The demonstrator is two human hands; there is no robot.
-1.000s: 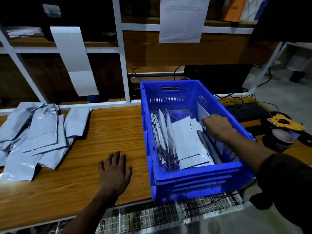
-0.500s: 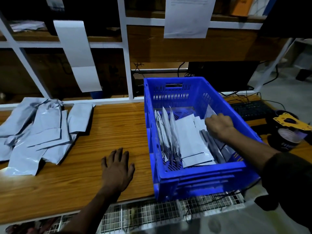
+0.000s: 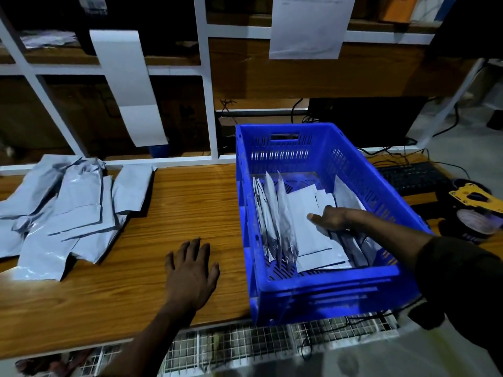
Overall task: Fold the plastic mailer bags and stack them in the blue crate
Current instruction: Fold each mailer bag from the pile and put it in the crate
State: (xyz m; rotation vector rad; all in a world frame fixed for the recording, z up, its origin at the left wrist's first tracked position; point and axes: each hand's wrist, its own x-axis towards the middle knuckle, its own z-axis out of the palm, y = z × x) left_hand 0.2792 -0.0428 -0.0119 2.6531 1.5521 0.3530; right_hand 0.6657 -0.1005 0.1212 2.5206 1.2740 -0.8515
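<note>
blue crate holds folded mailers under flat right hand; left hand splayed on table.

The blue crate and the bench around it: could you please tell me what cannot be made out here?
- Folded mailers under the right hand: count hidden by hand and overlap, head view.
- Blue crate floor: mostly covered by mailers.
- Unfolded pile: cut off by the left edge.
- Hanging paper: print too small.
- Left hand rests flat on the table.

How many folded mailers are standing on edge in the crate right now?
3 folded mailers stand on edge by the blue crate left wall. More lie flat under the right hand; some may be hidden.
</note>
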